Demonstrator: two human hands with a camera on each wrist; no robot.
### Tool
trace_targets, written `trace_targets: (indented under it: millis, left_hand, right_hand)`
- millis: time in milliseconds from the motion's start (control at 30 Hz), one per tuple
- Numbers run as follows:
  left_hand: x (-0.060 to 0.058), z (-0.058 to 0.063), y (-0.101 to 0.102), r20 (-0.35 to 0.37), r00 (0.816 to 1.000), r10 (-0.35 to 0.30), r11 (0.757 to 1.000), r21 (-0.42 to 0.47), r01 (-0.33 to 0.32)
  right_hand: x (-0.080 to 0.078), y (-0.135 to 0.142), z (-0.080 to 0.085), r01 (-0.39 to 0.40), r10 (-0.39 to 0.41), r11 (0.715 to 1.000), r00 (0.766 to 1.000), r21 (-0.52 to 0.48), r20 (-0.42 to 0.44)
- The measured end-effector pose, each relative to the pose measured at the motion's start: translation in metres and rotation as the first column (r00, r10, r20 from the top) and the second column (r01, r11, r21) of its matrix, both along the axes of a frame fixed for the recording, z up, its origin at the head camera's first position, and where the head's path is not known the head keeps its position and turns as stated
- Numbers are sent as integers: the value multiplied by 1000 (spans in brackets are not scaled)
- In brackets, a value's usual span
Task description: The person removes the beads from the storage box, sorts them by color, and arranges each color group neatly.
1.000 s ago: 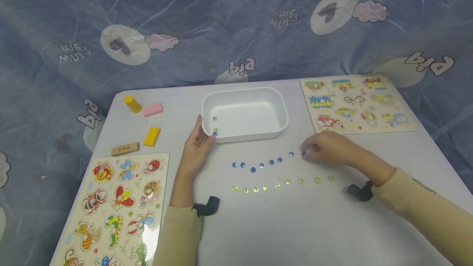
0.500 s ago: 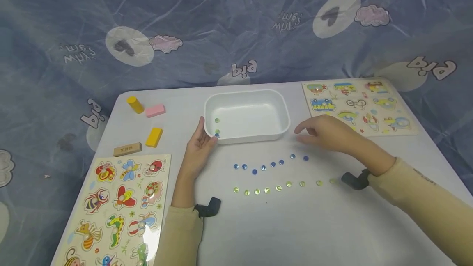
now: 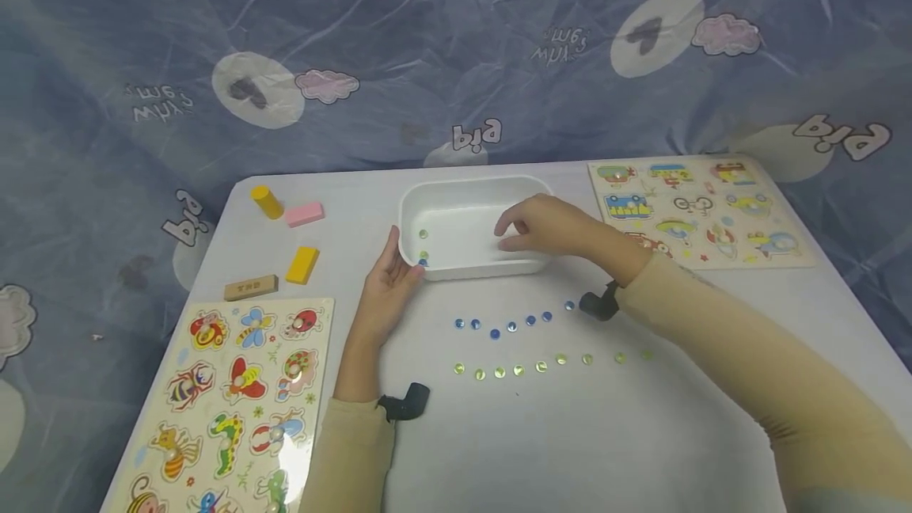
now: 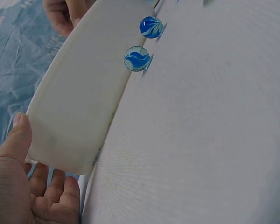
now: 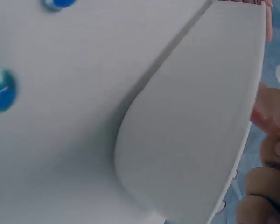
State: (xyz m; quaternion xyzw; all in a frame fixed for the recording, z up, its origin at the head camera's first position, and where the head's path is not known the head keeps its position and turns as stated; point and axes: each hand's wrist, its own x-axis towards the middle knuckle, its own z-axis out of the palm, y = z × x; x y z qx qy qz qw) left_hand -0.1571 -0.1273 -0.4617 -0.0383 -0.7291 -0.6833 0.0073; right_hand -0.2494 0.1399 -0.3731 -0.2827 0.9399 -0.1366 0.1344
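Note:
My left hand (image 3: 385, 295) grips the left end of a white plastic tray (image 3: 477, 270), thumb at the rim and fingers against the end wall. Two green marbles (image 3: 423, 234) and a blue marble (image 3: 423, 263) lie inside at the left. My right hand (image 3: 550, 226) is over the tray's right part, thumb and forefinger apart, with nothing visible between them; the other fingers are curled. In front of the tray runs an uneven row of blue marbles (image 3: 512, 327), glass with blue swirls in the left wrist view. Nearer me lies a row of yellow-green marbles (image 3: 541, 366).
A puzzle board with insects (image 3: 242, 410) lies at the left, one with vehicles (image 3: 701, 216) at the back right. Back left are a yellow cylinder (image 3: 267, 202), a pink block (image 3: 304, 214), a yellow block (image 3: 302, 265) and a wooden block (image 3: 251, 287). A patterned blue cloth (image 3: 399, 38) hangs behind.
My right hand has let go of the blue marble at the row's right end and moved up and left over the tray. My left hand stays on the tray.

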Motion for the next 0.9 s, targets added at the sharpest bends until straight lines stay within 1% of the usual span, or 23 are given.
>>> trace_targets:
  millis: [167, 300, 400, 500, 633, 833, 900]
  left_hand:
    - [-1, -2, 0, -1, 1000, 0, 1000, -3, 0]
    - [-6, -14, 0, -8, 1000, 2, 1000, 17, -1]
    - [-11, -24, -1, -21, 1000, 10, 1000, 19, -10]
    - [-12, -28, -1, -40, 999, 17, 1000, 10, -17]
    - [-12, -25, -2, -41, 999, 11, 1000, 20, -10]
    - [-5, -8, -2, -39, 999, -23, 998, 58, 25]
    - [-4, -5, -2, -34, 999, -27, 998, 61, 29]
  right_hand:
    - [-12, -27, -13, -48, 43, 997, 996, 59, 75]
    - [-14, -44, -21, -87, 78, 994, 990, 73, 115]
    - [-14, -54, -24, -95, 84, 993, 986, 68, 145]
    - [-13, -61, -26, -99, 88, 993, 982, 59, 166]
    - [-14, -71, -26, -113, 102, 992, 979, 52, 177]
    - [-16, -85, -25, -166, 151, 983, 973, 74, 174]
    - [-16, -88, -25, -179, 163, 981, 971, 80, 173]
